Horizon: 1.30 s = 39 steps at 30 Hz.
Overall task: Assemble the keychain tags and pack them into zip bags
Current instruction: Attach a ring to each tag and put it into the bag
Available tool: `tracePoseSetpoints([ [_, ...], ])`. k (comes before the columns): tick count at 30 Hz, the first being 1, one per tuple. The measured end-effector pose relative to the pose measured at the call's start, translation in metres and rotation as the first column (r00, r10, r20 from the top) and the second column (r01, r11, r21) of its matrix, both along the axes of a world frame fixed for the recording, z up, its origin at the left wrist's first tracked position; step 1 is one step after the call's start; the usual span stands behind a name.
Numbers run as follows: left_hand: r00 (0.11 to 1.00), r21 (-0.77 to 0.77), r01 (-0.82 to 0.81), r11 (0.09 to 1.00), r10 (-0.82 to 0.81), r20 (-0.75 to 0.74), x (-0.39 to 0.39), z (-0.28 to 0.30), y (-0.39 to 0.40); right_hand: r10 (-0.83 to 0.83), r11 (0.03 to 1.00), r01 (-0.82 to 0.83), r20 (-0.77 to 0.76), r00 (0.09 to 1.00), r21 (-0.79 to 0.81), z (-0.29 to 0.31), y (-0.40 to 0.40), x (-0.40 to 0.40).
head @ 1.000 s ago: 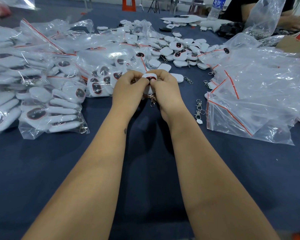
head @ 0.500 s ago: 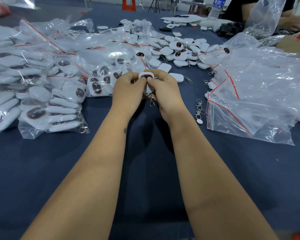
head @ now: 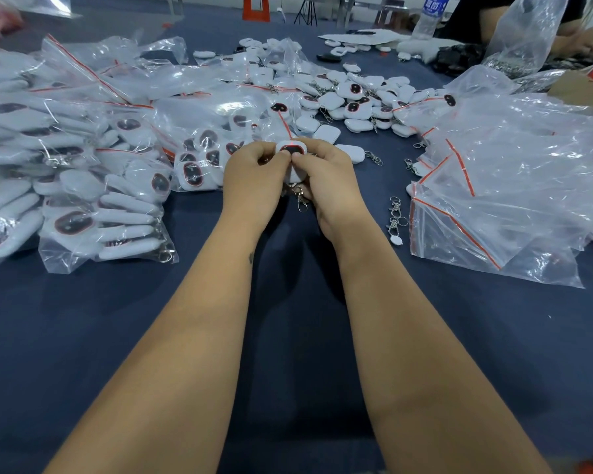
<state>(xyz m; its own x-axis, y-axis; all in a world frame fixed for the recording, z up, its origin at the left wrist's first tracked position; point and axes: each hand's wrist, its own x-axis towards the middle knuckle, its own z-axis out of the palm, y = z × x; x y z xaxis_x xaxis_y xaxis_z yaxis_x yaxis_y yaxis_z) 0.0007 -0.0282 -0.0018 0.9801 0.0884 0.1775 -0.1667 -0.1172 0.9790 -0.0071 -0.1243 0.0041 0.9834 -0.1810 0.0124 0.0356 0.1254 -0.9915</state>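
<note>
- Barely anything's moved since a second ago: tag (head: 291, 151) just sits slightly higher at frame centre.
- Left hand (head: 254, 179) and right hand (head: 326, 179) fingers both pinch it tight, probably snapping the halves together; clasp (head: 300, 200) dangles below.

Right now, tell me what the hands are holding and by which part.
Both hands, left hand and right hand, pinch one white plastic keychain tag by its side edges; its metal clasp hangs below.

I can read no text here; the blue label on the water bottle (head: 431, 15) at the far counter edge carries blurred white characters.
</note>
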Motion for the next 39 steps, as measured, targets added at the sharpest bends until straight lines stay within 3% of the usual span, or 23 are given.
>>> tracePoseSetpoints([
  [3, 1.0, -0.03, -0.009, 1.0, 0.009, -0.003, 0.0, 0.001, 0.0, -0.101, 0.993, 0.104, 0.048, 0.994, -0.059, -0.001, 0.002, -0.001],
  [7, 0.998, -0.015, -0.046, 0.999, 0.046, 0.032, -0.002, 0.0, 0.001, -0.233, 0.959, 0.263, 0.229, 0.945, -0.107, 0.0, 0.001, -0.002],
  [10, 0.994, -0.026, -0.076, 0.997, 0.078, 0.074, -0.005, 0.0, 0.0, -0.351, 0.925, 0.374, 0.229, 0.908, -0.067, -0.001, -0.004, -0.001],
  [13, 0.988, -0.02, -0.142, 0.99, 0.143, 0.059, -0.002, -0.002, 0.0, -0.424, 0.906, 0.42, 0.154, 0.892, 0.063, 0.0, -0.006, 0.001],
  [16, 0.983, 0.014, -0.18, 0.983, 0.18, 0.044, 0.0, -0.002, 0.0, -0.318, 0.891, 0.261, 0.098, 0.943, 0.372, 0.008, -0.005, -0.001],
  [18, 0.986, 0.029, -0.159, 0.987, 0.157, 0.048, 0.0, -0.002, 0.0, -0.223, 0.876, 0.156, 0.098, 0.97, 0.456, 0.011, -0.003, -0.002],
  [21, 0.989, 0.038, -0.121, 0.992, 0.117, 0.088, -0.001, -0.002, 0.0, -0.154, 0.93, 0.119, 0.073, 0.985, 0.348, 0.01, 0.002, -0.003],
  [26, 0.985, 0.033, -0.125, 0.992, 0.12, 0.125, -0.005, -0.001, 0.001, -0.165, 0.979, 0.174, 0.093, 0.982, -0.104, 0.003, 0.009, -0.005],
  [31, 0.979, 0.057, -0.141, 0.988, 0.131, 0.155, -0.006, 0.0, -0.001, -0.115, 0.923, 0.175, 0.187, 0.976, -0.343, -0.001, 0.009, -0.005],
  [34, 0.973, 0.093, -0.154, 0.984, 0.134, 0.188, -0.007, 0.001, -0.003, -0.131, 0.752, 0.262, 0.252, 0.959, -0.605, -0.006, 0.009, -0.003],
  [35, 0.971, 0.086, -0.154, 0.984, 0.135, 0.195, -0.008, 0.001, -0.004, -0.165, 0.72, 0.283, 0.239, 0.957, -0.634, -0.006, 0.009, -0.004],
  [37, 0.971, 0.035, -0.141, 0.989, 0.131, 0.2, -0.011, 0.003, -0.004, -0.184, 0.823, 0.227, 0.135, 0.974, -0.521, 0.0, 0.015, -0.007],
  [39, 0.974, -0.074, -0.103, 0.992, 0.116, 0.193, -0.014, 0.005, -0.004, -0.1, 0.9, 0.108, 0.043, 0.994, -0.422, 0.003, 0.016, -0.006],
])
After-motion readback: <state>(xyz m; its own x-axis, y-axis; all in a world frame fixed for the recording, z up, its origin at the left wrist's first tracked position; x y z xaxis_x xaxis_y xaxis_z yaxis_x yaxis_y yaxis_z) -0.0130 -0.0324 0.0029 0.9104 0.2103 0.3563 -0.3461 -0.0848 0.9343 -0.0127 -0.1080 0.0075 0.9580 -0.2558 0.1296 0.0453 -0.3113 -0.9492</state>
